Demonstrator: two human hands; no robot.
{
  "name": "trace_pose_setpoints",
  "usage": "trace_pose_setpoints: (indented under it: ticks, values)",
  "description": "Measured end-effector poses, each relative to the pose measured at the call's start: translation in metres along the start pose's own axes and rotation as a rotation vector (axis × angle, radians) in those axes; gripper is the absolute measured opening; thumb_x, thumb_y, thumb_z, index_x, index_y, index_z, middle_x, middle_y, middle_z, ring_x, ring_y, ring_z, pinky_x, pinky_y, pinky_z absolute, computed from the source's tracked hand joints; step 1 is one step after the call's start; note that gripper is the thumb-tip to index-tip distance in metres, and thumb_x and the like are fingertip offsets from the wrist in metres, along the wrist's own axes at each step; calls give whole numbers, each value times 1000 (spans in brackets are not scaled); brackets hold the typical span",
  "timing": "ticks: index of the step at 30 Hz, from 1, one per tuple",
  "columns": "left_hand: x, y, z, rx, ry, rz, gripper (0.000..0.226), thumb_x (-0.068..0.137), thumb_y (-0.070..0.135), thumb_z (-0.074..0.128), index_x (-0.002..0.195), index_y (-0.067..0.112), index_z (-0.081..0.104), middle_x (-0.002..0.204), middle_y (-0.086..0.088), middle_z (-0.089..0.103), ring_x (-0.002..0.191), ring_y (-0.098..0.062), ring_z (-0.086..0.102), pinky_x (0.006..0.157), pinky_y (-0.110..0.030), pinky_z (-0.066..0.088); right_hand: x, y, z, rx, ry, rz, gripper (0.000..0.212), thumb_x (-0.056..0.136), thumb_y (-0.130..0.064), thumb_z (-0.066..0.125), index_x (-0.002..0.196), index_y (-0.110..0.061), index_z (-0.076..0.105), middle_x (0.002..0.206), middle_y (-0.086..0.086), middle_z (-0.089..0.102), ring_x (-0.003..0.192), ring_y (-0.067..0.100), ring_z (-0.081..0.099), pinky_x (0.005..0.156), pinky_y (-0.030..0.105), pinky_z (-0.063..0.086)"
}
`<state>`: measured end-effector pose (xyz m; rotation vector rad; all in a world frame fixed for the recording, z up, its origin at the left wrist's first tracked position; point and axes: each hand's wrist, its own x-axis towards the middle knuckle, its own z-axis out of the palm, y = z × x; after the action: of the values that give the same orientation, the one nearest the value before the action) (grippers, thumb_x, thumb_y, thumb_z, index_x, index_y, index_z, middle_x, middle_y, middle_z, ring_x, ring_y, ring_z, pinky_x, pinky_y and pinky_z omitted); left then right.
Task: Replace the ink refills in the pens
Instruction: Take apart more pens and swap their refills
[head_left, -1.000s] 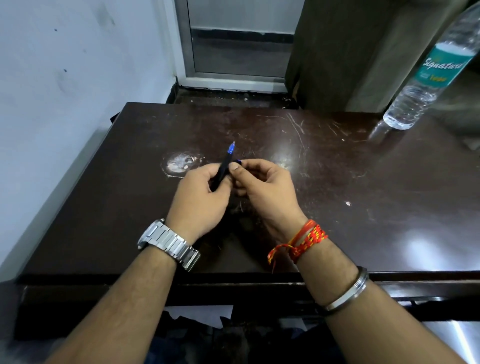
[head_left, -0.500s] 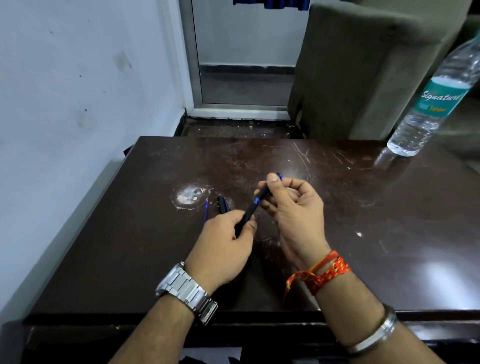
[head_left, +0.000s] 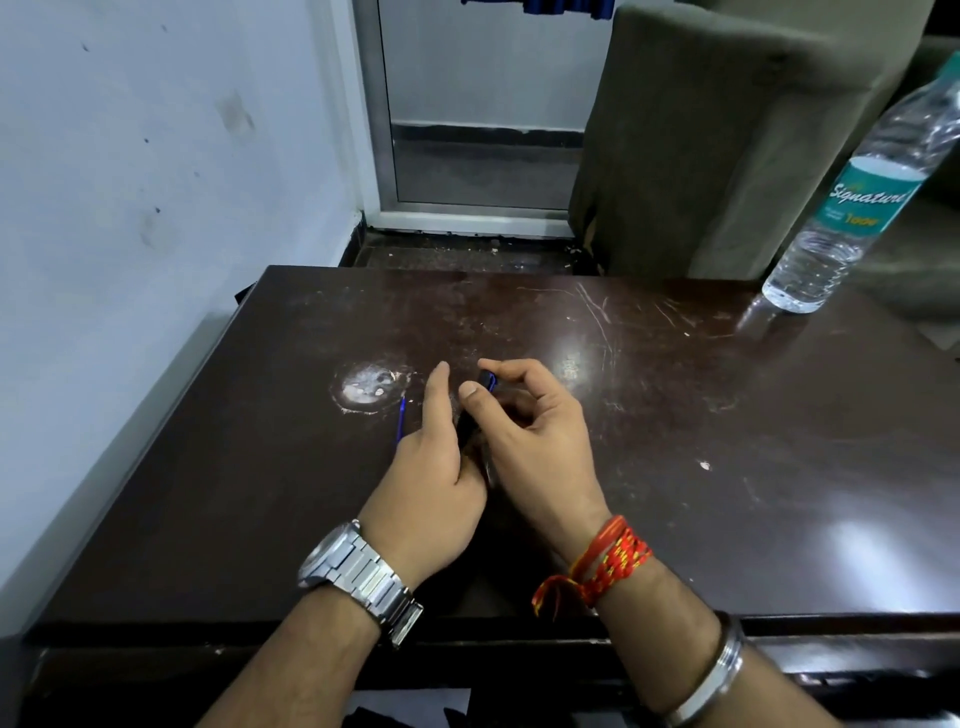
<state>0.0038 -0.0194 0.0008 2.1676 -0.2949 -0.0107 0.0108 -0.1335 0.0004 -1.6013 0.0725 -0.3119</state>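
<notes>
A black pen with blue trim (head_left: 485, 384) lies low over the dark table (head_left: 727, 493), its top end pinched between the thumb and forefinger of my right hand (head_left: 530, 441). My left hand (head_left: 431, 473) rests on the table against the pen's lower part, fingers stretched forward; the pen's lower end is hidden between the two hands. A thin blue refill (head_left: 400, 420) lies on the table just left of my left hand, partly covered by it.
A clear water bottle (head_left: 852, 208) stands at the table's far right corner. A worn white patch (head_left: 366, 387) marks the tabletop beyond the refill. A wall runs along the left, and a grey-green chair (head_left: 727, 130) stands behind the table.
Both hands have come down toward the table with the pen. My left hand has opened its fingers forward and now covers the dark pen part that lay beside the refill.
</notes>
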Motion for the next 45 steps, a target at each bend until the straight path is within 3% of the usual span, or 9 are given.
trace_pose_setpoints:
  ticks: [4,7,12,16,21,25,31,36,45]
  values:
    - [-4,4,5,-17,20,22,76,88,0,48,153,18,15,132,-13,59,119,-26,57,88,-19,39,1,0,3,-35,26,-18,14,78,-28,72,91,-32,68,72,1,73,65,15,66,67,37,56]
    - [0,4,2,-84,113,32,63,84,-5,49,142,14,33,115,-6,65,108,-24,62,78,-13,38,-3,4,4,18,-88,9,37,79,-30,73,114,-39,64,80,1,75,73,10,67,77,35,56]
    - [2,5,0,-43,161,22,71,79,14,68,140,20,33,89,4,70,57,0,57,56,-9,40,-1,1,0,46,13,15,36,77,-34,74,109,-39,57,82,2,77,75,16,72,75,40,58]
    - [4,0,-6,109,226,-118,61,66,46,79,117,27,52,81,16,65,67,-1,61,56,-7,38,20,-10,-36,-4,322,-10,24,78,-28,80,86,-24,57,74,8,72,58,15,69,52,33,56]
    - [8,-6,-7,174,242,-218,28,67,46,82,70,24,64,53,12,63,56,7,59,50,-8,37,31,1,-56,-292,303,101,18,79,-31,78,87,-21,66,76,2,74,70,18,72,68,41,61]
    - [8,-5,-5,243,245,-231,26,72,40,79,63,22,62,49,9,63,54,3,59,46,-11,39,38,7,-59,-437,227,170,14,81,-32,73,87,-19,72,70,-4,74,66,4,69,58,19,48]
    - [7,-4,-5,273,222,-249,27,73,42,78,62,23,61,50,8,62,50,3,57,41,-9,33,49,9,-86,-615,325,94,12,87,-29,68,96,-20,68,87,-2,71,73,4,62,61,15,42]
    - [6,-3,-5,251,199,-241,26,75,42,77,65,24,61,47,9,61,50,4,57,44,-10,36,55,23,-97,-852,162,140,15,93,-20,60,105,-12,64,102,15,67,87,28,59,75,27,41]
    - [4,-1,-11,176,258,-209,28,73,43,77,62,23,60,50,14,63,53,6,60,44,-6,41,104,27,-107,-1088,248,-18,28,98,-19,49,112,3,59,114,29,58,106,47,50,88,48,42]
